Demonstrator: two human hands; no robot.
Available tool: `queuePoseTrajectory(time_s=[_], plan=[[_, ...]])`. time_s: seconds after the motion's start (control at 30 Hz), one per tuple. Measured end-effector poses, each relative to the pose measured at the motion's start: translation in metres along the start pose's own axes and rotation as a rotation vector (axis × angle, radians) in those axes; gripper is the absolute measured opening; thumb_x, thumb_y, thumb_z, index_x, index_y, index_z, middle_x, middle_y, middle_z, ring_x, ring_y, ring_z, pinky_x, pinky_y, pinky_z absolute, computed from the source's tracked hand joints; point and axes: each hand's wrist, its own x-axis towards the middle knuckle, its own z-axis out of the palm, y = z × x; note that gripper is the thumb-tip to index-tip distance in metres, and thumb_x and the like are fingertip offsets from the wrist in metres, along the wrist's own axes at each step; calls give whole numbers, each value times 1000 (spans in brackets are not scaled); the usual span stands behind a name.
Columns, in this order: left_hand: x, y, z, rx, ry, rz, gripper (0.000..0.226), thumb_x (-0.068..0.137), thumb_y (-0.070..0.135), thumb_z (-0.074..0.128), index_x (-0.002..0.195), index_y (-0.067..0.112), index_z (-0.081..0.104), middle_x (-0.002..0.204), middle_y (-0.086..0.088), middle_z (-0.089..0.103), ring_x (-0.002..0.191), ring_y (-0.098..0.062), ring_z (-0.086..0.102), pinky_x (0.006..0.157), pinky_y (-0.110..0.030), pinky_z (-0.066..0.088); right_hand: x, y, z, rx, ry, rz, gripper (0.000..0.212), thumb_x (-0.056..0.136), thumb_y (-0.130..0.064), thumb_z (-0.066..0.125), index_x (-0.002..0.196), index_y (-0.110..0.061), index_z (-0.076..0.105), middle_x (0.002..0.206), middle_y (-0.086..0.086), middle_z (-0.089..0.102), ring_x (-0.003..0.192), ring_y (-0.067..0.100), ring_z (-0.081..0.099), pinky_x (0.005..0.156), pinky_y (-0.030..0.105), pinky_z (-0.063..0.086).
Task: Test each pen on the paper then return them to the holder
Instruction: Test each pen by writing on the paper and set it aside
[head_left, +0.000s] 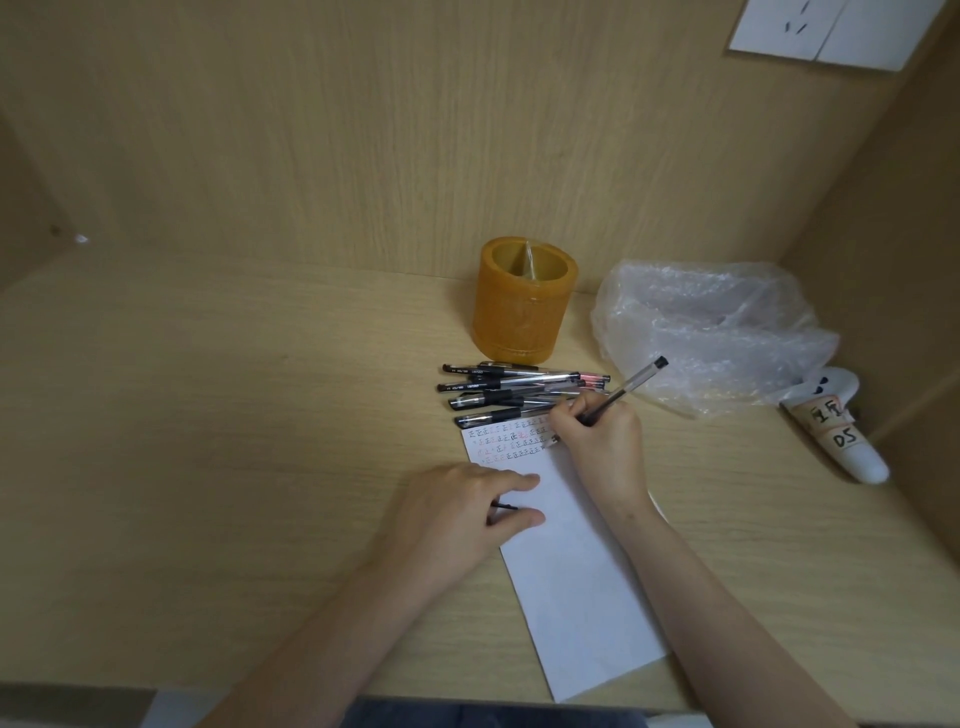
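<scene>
Narrow white paper (571, 571), inked rows uppermost

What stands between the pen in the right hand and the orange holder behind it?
Only the row of capped pens lying on the desk between the paper and the holder. They lie flat, so the pen in the right hand could likely pass above them. The holder's mouth is open.

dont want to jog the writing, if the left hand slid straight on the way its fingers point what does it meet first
The left hand, pinching a small black cap, would cross bare paper and likely meet the right wrist first.
</scene>
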Motion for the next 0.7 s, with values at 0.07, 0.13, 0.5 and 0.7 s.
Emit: queuePoseTrajectory(time_s=[0.07, 0.13, 0.5, 0.7], plan=[[1, 1, 0, -2, -4, -2, 42, 82, 58, 53, 120, 42, 56, 98, 16, 68, 79, 4, 56, 70, -11, 39, 0, 1, 0, 10, -3, 5, 31, 82, 1, 59, 52, -6, 50, 49, -1, 44, 46, 3, 39, 50, 12, 32], [1, 1, 0, 0, -3, 2, 42, 82, 58, 53, 120, 42, 56, 99, 16, 68, 79, 4, 56, 70, -11, 39, 0, 1, -1, 33, -11, 12, 29, 82, 1, 59, 53, 0, 51, 50, 1, 46, 48, 3, 39, 51, 13, 33], [0, 0, 0, 6, 19, 16, 42, 81, 59, 54, 119, 42, 57, 95, 16, 69, 79, 5, 53, 63, -1, 31, 0, 2, 0, 5, -22, 4, 37, 81, 0, 60, 48, -10, 47, 46, -3, 43, 47, 5, 38, 51, 16, 32], [0, 0, 0, -7, 17, 9, 41, 81, 58, 54, 119, 42, 57, 94, 15, 69, 82, 4, 55, 65, -2, 32, 0, 1, -2, 20, -26, 21, 38, 81, 0, 60, 48, -12, 47, 45, -6, 42, 45, 3, 38, 50, 14, 32]])
